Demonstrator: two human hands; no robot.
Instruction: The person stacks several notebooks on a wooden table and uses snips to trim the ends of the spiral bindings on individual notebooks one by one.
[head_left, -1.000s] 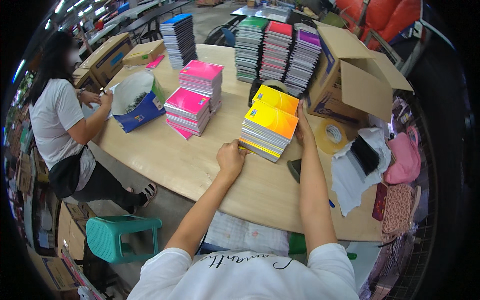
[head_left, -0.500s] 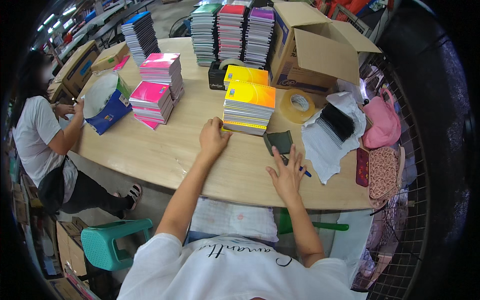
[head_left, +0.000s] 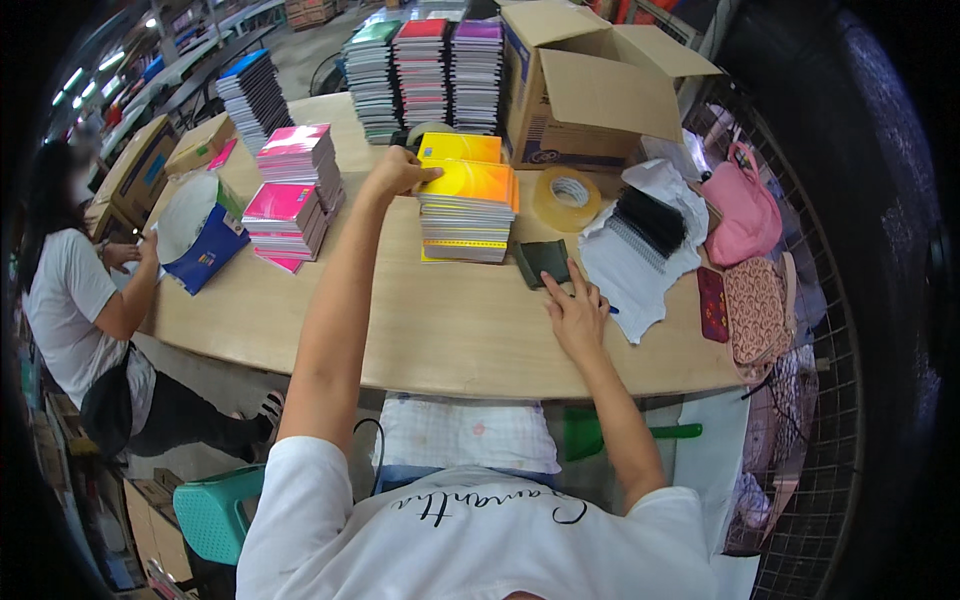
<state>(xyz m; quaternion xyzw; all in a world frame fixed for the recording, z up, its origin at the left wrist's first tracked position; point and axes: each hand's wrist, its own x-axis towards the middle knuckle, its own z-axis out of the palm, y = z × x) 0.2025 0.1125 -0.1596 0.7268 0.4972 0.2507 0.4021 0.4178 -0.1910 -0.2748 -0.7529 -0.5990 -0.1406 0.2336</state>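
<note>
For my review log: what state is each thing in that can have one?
Large cardboard box, top flaps open
Blue container, open
Clear tape roll, lying flat
Yellow notebooks, two piles, left hand touching the nearer
Pink notebooks, mostly in two piles
Blue notebooks, tall stack
Green notebooks, tall stack
Red notebooks, tall stack
Purple notebooks, tall stack
White sheet, rumpled, under black coils
Teal stool, upright, partly hidden

The left hand (head_left: pixel 395 173) touches the left edge of the stacked yellow notebooks (head_left: pixel 464 208) on the worktop (head_left: pixel 440 330); the right hand (head_left: pixel 579 320), fingers spread, touches a dark green pad (head_left: pixel 540 261) near the packing tape roll (head_left: pixel 545 208).
</note>
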